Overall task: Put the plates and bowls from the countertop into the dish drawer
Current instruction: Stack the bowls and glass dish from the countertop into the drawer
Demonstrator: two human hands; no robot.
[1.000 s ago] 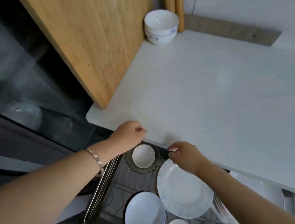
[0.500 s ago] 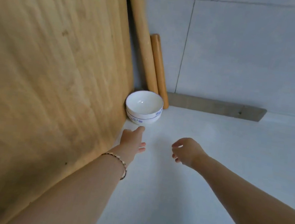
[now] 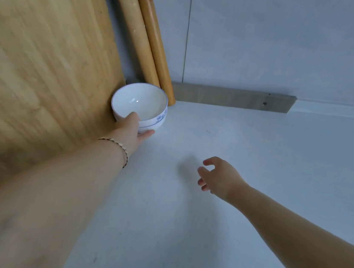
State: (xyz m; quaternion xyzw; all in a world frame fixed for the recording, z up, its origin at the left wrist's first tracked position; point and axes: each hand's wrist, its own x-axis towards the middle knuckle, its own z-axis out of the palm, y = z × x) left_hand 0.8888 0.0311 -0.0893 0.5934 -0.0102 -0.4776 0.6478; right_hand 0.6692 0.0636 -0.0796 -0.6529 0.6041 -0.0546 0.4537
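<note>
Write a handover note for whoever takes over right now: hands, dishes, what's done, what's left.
Left hand: grips the near side of the white bowl, thumb on the rim; it looks like two bowls stacked.
Right hand: open, holds nothing, above the countertop.
Bowl: in the back corner, beside the wooden board and the rolling pins.
Done: grasp made. The dish drawer is out of view.
Left: carry the bowl to the dish drawer and set it in.

No legible text or labels.
</note>
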